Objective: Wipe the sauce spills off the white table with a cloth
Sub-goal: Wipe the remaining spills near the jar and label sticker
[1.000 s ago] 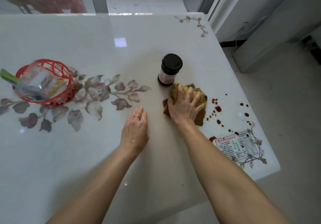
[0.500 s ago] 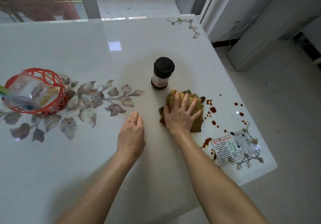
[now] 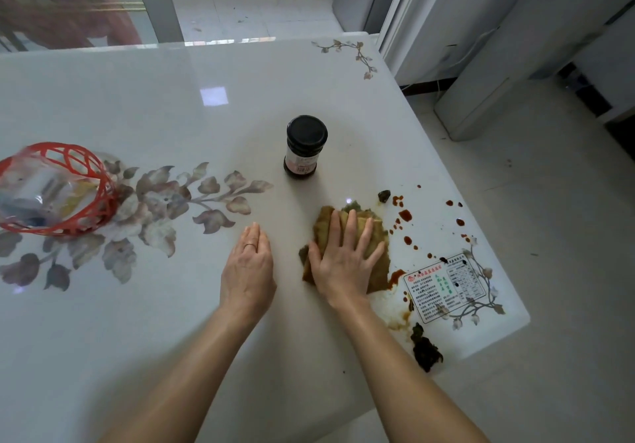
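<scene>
Flat, two hands: right hand (image 3: 343, 264) presses one cloth (image 3: 376, 236); left hand (image 3: 248, 269) beside.

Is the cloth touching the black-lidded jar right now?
Apart. The head view shows a strip of bare white table between the jar and the cloth. The right hand presses flat on the cloth, nearer the person.

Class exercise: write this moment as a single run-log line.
right hand flat on cloth | left hand flat on table | sauce spots unwiped | jar upright
</scene>
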Demonstrator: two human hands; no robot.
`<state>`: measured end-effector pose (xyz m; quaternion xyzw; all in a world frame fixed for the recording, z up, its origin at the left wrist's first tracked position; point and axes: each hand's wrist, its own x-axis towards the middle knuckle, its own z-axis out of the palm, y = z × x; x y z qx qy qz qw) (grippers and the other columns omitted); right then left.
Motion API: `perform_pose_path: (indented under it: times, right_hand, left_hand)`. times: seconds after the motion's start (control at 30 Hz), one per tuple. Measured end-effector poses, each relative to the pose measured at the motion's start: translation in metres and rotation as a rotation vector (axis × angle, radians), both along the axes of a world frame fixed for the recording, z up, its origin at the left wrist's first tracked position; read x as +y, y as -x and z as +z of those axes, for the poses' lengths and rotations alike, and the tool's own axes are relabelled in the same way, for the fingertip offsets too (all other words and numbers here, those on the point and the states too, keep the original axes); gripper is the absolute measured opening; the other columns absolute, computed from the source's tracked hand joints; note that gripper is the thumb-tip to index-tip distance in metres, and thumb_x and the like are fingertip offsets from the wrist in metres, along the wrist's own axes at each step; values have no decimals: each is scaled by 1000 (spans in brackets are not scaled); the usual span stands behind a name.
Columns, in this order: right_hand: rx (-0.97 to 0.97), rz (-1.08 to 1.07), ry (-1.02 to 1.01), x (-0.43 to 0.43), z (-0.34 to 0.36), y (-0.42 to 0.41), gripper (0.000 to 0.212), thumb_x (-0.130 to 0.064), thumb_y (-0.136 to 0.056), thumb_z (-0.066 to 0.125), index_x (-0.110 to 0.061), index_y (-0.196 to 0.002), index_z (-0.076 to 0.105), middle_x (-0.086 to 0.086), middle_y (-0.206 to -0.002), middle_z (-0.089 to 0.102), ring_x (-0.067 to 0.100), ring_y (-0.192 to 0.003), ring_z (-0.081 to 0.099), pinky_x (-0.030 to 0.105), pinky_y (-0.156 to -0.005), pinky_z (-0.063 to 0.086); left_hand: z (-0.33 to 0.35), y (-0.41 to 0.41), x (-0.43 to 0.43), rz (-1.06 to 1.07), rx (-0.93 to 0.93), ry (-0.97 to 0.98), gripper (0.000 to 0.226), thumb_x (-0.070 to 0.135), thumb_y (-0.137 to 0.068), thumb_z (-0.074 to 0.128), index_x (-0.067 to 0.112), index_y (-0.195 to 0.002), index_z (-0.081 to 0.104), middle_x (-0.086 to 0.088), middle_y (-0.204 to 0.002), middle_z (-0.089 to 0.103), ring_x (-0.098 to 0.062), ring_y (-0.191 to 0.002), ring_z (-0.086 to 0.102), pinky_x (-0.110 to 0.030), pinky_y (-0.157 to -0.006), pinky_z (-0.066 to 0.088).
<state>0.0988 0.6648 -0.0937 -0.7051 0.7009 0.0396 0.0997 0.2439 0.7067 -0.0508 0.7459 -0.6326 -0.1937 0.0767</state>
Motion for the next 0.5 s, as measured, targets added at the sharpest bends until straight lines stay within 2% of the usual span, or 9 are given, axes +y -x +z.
perform_pose_path:
  times: [0.07, 0.13, 0.27, 0.37, 0.4, 0.5]
  right_hand:
    - [-6, 35, 51, 38, -3, 4, 73, -61, -94, 24, -22, -156, 23, 14, -163, 17, 43, -148, 8, 72, -111, 11]
    - [12, 95, 61, 60, -5, 11, 72, -61, -93, 30, -22, -153, 32, 15, -160, 26, 45, -146, 18, 72, -109, 17]
    - [38, 71, 87, 28, -9, 20, 72, -61, -92, 28, -24, -154, 28, 14, -160, 25, 45, -146, 16, 72, -109, 16]
    - [16, 3, -23, -7, -5, 23, 71, -62, -97, 23, -28, -157, 4, 9, -165, 0, 40, -149, -8, 69, -113, 1]
    - [6, -8, -15, -6, -5, 23, 71, -62, -98, 23, -28, -157, 2, 8, -165, -2, 39, -149, -9, 69, -114, 0]
    - [-12, 52, 81, 33, -2, 21, 70, -60, -95, 27, -25, -155, 23, 10, -163, 20, 41, -148, 12, 70, -112, 12]
  left_hand:
    - [-1, 0, 0, 1, -4, 10, 69, -7, -83, 37, 1, -147, 11, -14, -156, 7, -22, -145, 6, -25, -115, 5]
    - [-2, 1, 1, 0, -14, 14, 69, -6, -83, 37, 1, -147, 10, -14, -156, 7, -22, -145, 5, -24, -114, 3]
    - [-2, 3, 0, -15, -30, 6, 70, -7, -83, 37, -1, -146, 9, -15, -156, 6, -23, -145, 4, -25, -115, 2]
    - [-4, 4, 0, -3, -31, 1, 70, -8, -82, 37, -1, -146, 11, -15, -156, 7, -23, -145, 4, -26, -116, 4]
    - [-5, 5, 0, 1, -35, -3, 69, -8, -82, 36, -1, -146, 11, -15, -156, 6, -23, -145, 3, -26, -116, 3]
    - [-4, 5, -1, 0, -40, -4, 68, -6, -83, 37, -1, -146, 10, -16, -156, 6, -24, -145, 3, -26, -115, 3]
